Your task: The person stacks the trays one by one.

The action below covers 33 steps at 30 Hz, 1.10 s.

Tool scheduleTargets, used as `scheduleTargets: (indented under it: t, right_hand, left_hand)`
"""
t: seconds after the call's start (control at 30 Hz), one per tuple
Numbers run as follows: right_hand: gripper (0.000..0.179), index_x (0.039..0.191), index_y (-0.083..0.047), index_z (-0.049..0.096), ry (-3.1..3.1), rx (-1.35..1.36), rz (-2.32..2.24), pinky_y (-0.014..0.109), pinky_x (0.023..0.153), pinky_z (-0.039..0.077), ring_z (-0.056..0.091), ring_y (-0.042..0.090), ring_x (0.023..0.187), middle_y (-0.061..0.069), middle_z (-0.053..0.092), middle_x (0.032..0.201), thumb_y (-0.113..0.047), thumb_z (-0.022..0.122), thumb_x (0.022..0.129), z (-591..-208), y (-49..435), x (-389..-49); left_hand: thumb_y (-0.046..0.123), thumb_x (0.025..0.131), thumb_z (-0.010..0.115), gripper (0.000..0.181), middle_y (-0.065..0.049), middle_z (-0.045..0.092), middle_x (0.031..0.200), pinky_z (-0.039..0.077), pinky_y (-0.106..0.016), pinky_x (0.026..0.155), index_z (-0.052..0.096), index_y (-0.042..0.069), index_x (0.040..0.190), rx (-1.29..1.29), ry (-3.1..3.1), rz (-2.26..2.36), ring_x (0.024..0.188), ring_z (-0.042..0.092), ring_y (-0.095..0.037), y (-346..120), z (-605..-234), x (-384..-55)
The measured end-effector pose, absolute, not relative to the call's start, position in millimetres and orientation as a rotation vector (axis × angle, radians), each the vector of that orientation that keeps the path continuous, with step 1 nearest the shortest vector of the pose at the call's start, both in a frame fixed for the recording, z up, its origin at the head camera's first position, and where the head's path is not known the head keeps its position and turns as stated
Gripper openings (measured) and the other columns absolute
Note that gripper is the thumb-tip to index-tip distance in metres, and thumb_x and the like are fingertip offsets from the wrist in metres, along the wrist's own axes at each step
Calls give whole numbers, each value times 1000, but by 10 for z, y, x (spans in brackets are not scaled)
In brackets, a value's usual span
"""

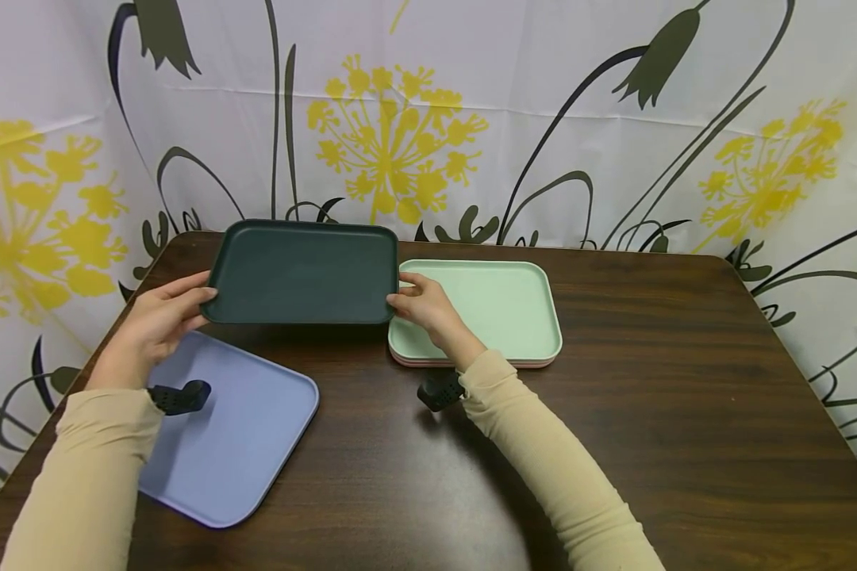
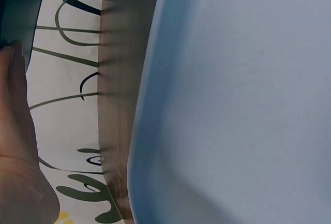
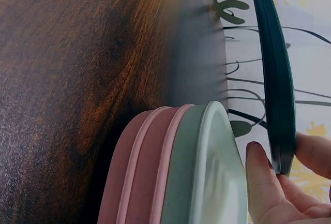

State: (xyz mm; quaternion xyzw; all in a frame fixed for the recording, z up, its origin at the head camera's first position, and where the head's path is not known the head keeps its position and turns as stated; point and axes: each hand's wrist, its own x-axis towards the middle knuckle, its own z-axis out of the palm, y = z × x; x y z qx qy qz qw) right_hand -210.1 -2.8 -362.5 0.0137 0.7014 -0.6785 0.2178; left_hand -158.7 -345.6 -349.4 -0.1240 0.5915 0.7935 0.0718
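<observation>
A dark green tray [image 1: 303,274] is held up above the table between both hands. My left hand [image 1: 159,317] grips its left end, thumb on the rim. At the opposite end my right hand [image 1: 428,305] pinches the edge; in the right wrist view, thumb and fingers [image 3: 266,185] sit on either side of the tray's rim. Just right of it lies a stack with a light green tray [image 1: 507,305] on top and pink trays [image 3: 147,151] beneath. Below my left wrist a larger blue tray [image 1: 236,428] rests askew on the table.
The dark wooden table [image 1: 650,396] extends to the right and front. Behind it hangs a white cloth [image 1: 528,103] printed with yellow and green flowers, close to the table's back edge. Each wrist carries a small black camera [image 1: 186,396].
</observation>
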Motion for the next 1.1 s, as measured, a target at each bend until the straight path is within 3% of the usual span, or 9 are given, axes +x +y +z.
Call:
scheduleTargets:
  t: [0.23,0.6,1.1]
  right_hand:
    - [56,145,-6,39,1940,74,-1921,39,101,51,61,32,113,22,57,133,1,57,92,-3625,-14,-2102]
    - [54,141,-6,45,1984,140,-1961,42,96,54,64,22,93,23,59,128,6,56,90,-3638,45,-2099]
    - [52,137,-6,50,2043,222,-1972,39,90,56,60,15,84,21,60,125,8,55,87,-3623,271,-2128]
  left_hand:
    - [-1,89,61,31,9,72,81,58,-17,61,76,26,87,-372,1791,2370,69,70,-6,-3430,-3498,-1607]
    - [-3,90,58,34,8,72,81,58,-18,61,76,26,87,-350,1775,2347,69,70,-6,-3334,-3497,-1640]
    - [2,88,64,28,10,71,80,58,-19,60,74,28,86,-366,1824,2277,70,69,-4,-3079,-3452,-1713]
